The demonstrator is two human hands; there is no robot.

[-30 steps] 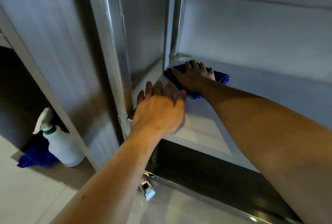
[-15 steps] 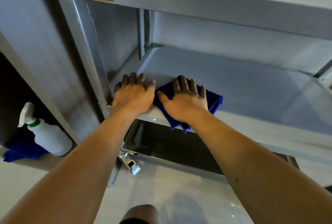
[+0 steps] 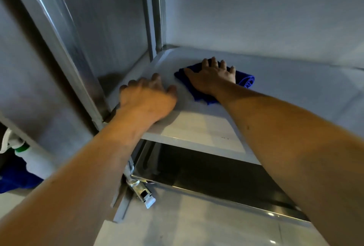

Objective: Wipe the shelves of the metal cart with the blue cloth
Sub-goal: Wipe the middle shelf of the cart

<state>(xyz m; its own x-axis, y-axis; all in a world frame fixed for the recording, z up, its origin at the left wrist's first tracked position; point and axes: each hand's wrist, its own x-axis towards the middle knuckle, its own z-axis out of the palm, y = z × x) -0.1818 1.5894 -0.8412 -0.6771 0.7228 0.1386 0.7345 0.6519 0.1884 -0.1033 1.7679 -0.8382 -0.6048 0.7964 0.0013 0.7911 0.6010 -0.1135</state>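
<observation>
The metal cart's middle shelf fills the centre of the view. A folded blue cloth lies on it toward the back left corner. My right hand presses flat on the cloth with its fingers spread and straight. My left hand rests on the shelf near its front left corner, beside the cart's upright post, fingers slightly bent and holding nothing. The two hands are a short gap apart.
A lower shelf lies dark beneath, with a caster bracket at its left corner. On the floor at far left stand a white spray bottle and another blue cloth. The rear post rises at the back corner.
My right hand has slid the blue cloth from the shelf's front edge toward the back. My left hand stayed near the front left corner. The view tilted down.
</observation>
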